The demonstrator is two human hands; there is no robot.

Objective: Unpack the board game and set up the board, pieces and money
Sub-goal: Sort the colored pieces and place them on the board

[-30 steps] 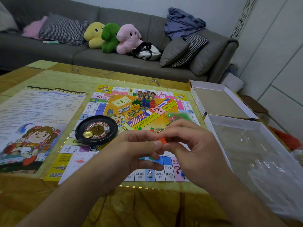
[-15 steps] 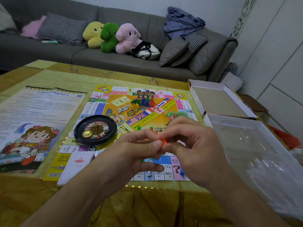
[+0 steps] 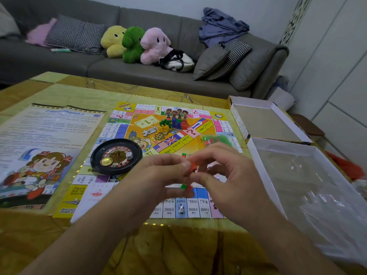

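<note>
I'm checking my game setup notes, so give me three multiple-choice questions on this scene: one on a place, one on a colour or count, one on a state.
1. Where does the round black roulette wheel sit?
A. in the white cardboard box
B. on the colourful game board
C. on the grey sofa

2. How many plush toys sit on the grey sofa?
A. two
B. three
C. five

3. What is in the fingers of the two hands?
A. a small orange plastic piece
B. a white die
C. nothing

Answers:
1 B, the wheel rests on the board's near left part.
2 B, a yellow plush toy, a green plush toy and a pink plush toy sit side by side.
3 A, the left hand and right hand pinch it together.
</note>
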